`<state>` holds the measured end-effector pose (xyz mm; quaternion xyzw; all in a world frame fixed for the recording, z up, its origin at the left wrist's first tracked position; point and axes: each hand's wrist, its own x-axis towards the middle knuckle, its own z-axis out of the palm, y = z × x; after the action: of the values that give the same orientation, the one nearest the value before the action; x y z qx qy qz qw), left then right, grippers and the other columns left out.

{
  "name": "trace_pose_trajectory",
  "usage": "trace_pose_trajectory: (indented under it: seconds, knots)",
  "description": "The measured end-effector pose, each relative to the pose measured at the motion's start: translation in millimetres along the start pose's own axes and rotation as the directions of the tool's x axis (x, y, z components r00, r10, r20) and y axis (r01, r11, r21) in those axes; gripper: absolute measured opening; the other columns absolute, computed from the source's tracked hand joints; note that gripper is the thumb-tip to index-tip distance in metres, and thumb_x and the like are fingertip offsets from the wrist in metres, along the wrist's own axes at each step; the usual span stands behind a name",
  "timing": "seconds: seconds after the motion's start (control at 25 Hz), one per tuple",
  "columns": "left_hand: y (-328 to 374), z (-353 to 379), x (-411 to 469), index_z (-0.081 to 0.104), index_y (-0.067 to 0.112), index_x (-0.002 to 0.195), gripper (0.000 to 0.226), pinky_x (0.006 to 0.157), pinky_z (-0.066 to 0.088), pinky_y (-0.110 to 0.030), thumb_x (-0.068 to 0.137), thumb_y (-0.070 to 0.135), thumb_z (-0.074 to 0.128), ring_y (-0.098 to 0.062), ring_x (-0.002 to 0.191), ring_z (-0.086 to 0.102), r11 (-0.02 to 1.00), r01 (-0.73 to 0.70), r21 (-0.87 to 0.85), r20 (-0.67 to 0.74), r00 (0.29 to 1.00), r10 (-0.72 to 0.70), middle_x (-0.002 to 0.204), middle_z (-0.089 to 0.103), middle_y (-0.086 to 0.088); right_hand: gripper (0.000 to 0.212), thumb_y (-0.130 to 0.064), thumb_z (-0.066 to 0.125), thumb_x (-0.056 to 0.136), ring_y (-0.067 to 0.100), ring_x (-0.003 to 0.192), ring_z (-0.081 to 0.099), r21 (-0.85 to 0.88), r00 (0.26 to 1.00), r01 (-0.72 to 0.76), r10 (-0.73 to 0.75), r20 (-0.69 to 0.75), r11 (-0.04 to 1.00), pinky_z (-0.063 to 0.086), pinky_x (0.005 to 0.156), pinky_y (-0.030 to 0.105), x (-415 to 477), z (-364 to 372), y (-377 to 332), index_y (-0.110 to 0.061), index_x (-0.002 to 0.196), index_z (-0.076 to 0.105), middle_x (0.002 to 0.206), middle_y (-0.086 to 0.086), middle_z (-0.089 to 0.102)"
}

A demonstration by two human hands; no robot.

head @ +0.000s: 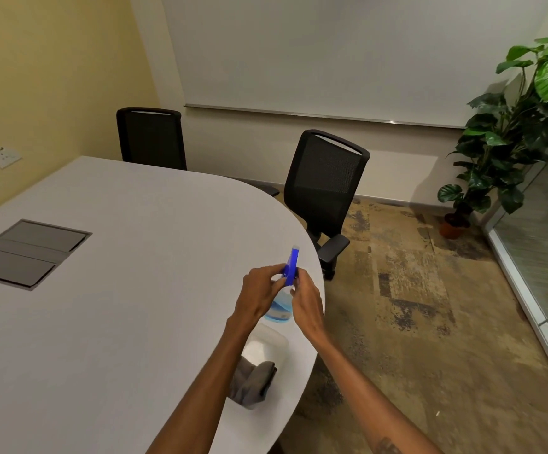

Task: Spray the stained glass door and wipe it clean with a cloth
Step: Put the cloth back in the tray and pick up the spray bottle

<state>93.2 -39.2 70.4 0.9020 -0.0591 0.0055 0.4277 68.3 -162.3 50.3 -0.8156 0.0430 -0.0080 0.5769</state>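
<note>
A clear spray bottle (281, 309) with blue liquid and a blue trigger head stands near the right edge of the white table (118, 290). My left hand (259, 291) grips the bottle's neck from the left. My right hand (305, 303) closes on the blue head from the right. A grey cloth (253, 383) lies in a shallow white tray (266, 345) just in front of the bottle, partly hidden by my left forearm. The glass door or glass wall (541, 250) runs along the right side of the room.
Two black mesh office chairs (325, 188) stand at the table's far side. A potted plant (508, 142) fills the far right corner by the glass. A grey cable hatch (27, 253) is set into the tabletop. Patterned carpet lies between the table and the glass.
</note>
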Motion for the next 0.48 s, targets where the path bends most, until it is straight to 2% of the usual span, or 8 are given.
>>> trace_pose_trajectory:
  seconds: [0.04, 0.08, 0.16, 0.24, 0.36, 0.48]
  knots:
    - [-4, -5, -4, 0.068, 0.009, 0.133, 0.039, 0.113, 0.047, -0.038, 0.100, 0.029, 0.063, -0.031, 0.116, 0.069, 1.000, 0.004, 0.003, -0.001, 1.000, -0.004, 0.130, 0.071, -0.012, 0.081, -0.090, 0.047, 0.068, 0.021, 0.103, 0.062, 0.040, 1.000, -0.025, 0.025, 0.014, 0.999, 0.051, 0.099, 0.036, -1, 7, 1, -0.025, 0.117, 0.049, 0.115, 0.000, 0.058]
    - [-10, -9, -8, 0.068, 0.010, 0.132, 0.038, 0.113, 0.048, -0.039, 0.100, 0.029, 0.063, -0.030, 0.118, 0.069, 1.000, 0.012, 0.006, 0.000, 1.000, -0.012, 0.130, 0.072, -0.012, 0.080, -0.089, 0.048, 0.067, 0.018, 0.100, 0.062, 0.030, 0.999, -0.033, 0.032, 0.038, 0.999, 0.052, 0.101, 0.035, -4, 13, 0, -0.025, 0.116, 0.048, 0.114, -0.002, 0.058]
    - [-25, -15, -17, 0.069, 0.012, 0.131, 0.036, 0.113, 0.050, -0.041, 0.100, 0.029, 0.063, -0.028, 0.120, 0.069, 0.999, 0.033, 0.001, 0.015, 0.999, -0.033, 0.130, 0.072, -0.010, 0.052, -0.059, 0.055, 0.086, 0.017, 0.100, 0.063, -0.076, 0.994, -0.049, 0.056, 0.089, 0.996, 0.054, 0.102, 0.040, -11, 24, 0, -0.019, 0.119, 0.053, 0.115, 0.001, 0.062]
    - [-39, -16, -25, 0.069, 0.012, 0.132, 0.035, 0.112, 0.050, -0.038, 0.100, 0.028, 0.064, -0.026, 0.121, 0.068, 0.997, 0.070, -0.019, 0.044, 0.997, -0.069, 0.130, 0.072, -0.009, 0.034, -0.036, 0.058, 0.097, 0.017, 0.102, 0.063, -0.129, 0.992, -0.050, 0.064, 0.106, 0.990, 0.054, 0.102, 0.041, -15, 33, 5, -0.016, 0.124, 0.054, 0.119, 0.004, 0.063]
    - [-58, -13, -34, 0.069, 0.012, 0.132, 0.034, 0.110, 0.049, -0.034, 0.101, 0.025, 0.063, -0.025, 0.123, 0.067, 0.994, 0.109, -0.032, 0.097, 0.990, -0.106, 0.130, 0.072, -0.008, 0.030, -0.030, 0.056, 0.100, 0.021, 0.107, 0.064, -0.165, 0.984, -0.078, 0.103, 0.145, 0.983, 0.052, 0.104, 0.036, -20, 44, 16, -0.014, 0.125, 0.054, 0.121, 0.004, 0.063]
    - [-73, -6, -39, 0.069, 0.012, 0.131, 0.032, 0.108, 0.047, -0.028, 0.102, 0.022, 0.061, -0.024, 0.125, 0.066, 0.990, 0.139, -0.035, 0.137, 0.982, -0.133, 0.132, 0.072, -0.008, 0.031, -0.028, 0.057, 0.100, 0.021, 0.111, 0.065, -0.227, 0.973, -0.115, 0.156, 0.170, 0.967, 0.050, 0.100, 0.028, -24, 53, 29, -0.014, 0.127, 0.053, 0.123, 0.005, 0.064]
